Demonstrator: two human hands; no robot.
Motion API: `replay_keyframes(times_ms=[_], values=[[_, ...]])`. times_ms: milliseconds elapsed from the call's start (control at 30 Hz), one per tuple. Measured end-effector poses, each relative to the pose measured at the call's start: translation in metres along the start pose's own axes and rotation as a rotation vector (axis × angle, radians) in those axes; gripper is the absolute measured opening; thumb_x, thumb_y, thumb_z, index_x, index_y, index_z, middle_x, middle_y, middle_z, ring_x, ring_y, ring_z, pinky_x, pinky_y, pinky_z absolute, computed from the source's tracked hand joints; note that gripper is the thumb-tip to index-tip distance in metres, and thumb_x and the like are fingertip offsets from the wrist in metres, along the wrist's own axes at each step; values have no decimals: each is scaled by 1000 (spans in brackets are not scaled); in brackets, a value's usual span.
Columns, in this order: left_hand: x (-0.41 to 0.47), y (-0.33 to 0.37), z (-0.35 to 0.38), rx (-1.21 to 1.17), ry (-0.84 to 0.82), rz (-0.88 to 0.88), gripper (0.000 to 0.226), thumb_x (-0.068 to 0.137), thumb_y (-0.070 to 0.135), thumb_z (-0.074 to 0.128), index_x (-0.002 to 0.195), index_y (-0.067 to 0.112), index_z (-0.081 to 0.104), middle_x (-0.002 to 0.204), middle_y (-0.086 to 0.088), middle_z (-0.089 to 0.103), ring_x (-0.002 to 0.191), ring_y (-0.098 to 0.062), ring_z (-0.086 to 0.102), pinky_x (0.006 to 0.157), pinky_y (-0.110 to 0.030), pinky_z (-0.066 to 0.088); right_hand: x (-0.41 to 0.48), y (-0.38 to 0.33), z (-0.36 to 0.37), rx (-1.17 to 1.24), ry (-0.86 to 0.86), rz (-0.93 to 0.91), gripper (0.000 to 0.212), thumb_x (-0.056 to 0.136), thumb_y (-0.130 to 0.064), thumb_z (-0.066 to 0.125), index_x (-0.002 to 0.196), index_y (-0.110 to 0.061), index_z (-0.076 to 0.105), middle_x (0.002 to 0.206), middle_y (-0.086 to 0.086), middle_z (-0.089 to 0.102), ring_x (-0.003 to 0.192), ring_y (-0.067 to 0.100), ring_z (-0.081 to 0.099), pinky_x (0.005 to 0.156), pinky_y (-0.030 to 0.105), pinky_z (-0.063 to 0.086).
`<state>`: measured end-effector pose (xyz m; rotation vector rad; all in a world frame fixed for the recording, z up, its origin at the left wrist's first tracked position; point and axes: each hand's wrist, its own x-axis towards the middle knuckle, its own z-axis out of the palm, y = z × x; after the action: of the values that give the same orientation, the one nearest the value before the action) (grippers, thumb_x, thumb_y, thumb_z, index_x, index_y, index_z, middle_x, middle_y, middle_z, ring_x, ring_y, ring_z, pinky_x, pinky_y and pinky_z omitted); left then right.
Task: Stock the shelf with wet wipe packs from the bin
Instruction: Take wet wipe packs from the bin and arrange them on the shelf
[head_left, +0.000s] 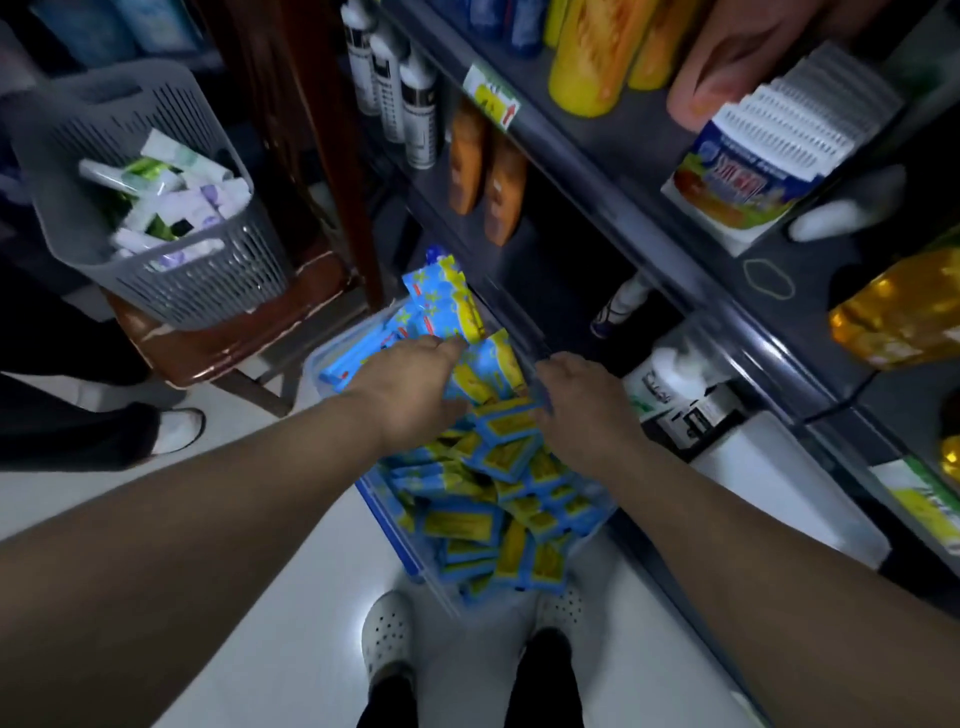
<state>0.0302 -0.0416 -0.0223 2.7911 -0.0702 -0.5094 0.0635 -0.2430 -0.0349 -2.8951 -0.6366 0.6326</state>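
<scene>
**Now: 2 hands down in the bin, packs ready for the taking**

Right, the bin (382, 519) sits on the floor at 6 o'clock, heaped with blue-and-yellow packs (498, 462). The shelf (613, 197) runs away from 12 to 4 o'clock. The left hand (415, 387) is at the bin's 12 o'clock end with its fingers curled over a raised bunch of packs, and that reads as a grip. The right hand (576, 397) is knuckles-up at the bin's 2 o'clock edge, fingers bent down among the packs. Its tips are buried, so I cannot tell whether it holds anything.

On handling, my judgement is that these are soft film pouches: light singly, a bit squashy, and glossy enough to slide off each other. A fanned bunch will want to slip. Better to square several into a stack and clamp across the flat faces, thumb on 1 side and fingers on the other, than to pinch a crimped end seal. The grey basket (208, 280) at 10 o'clock holds other goods.
</scene>
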Motion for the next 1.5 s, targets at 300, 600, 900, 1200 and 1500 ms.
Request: replay_keyframes(times_ms=[300, 600, 900, 1200, 1500], values=[[15, 8, 83, 42, -135, 151, 66, 88, 47, 56, 145, 22, 34, 136, -6, 49, 123, -26, 48, 98, -38, 44, 20, 37, 70, 53, -130, -67, 67, 92, -15, 57, 151, -22, 26, 158, 0, 23, 145, 26, 20, 117, 42, 21], [20, 1, 133, 137, -98, 173, 63, 88, 39, 59, 144, 27, 33, 126, -5, 51, 114, -26, 53, 85, -37, 48, 42, 44, 112, 0, -190, -33, 75, 92, -8, 56, 153, -26, 18, 161, -2, 16, 146, 28, 13, 117, 47, 18], [16, -4, 109, -44, 76, 109, 25, 97, 29, 46, 118, 17, 52, 99, -11, 65, 95, -35, 60, 69, -37, 45, 28, 41, 100, 210, 63, 6, 36, 100, -12, 45, 135, -17, 54, 125, 9, 58, 117, 29, 46, 90, 40, 45], [-16, 11, 13, -327, 151, 114, 15, 94, 26, 56, 82, 21, 48, 61, 6, 48, 66, -22, 53, 59, -28, 30, -19, 8, -4, 655, 171, 67, 25, 100, -14, 48, 121, -17, 61, 113, 3, 58, 98, 13, 60, 77, 18, 54], [-55, 49, -117, -377, 269, 211, 7, 92, 24, 59, 86, 21, 57, 79, 0, 63, 79, -20, 61, 70, -35, 46, -81, -16, -135, 703, 329, 39, 26, 102, -15, 46, 125, -14, 58, 116, 3, 57, 79, -1, 52, 51, 0, 40]])
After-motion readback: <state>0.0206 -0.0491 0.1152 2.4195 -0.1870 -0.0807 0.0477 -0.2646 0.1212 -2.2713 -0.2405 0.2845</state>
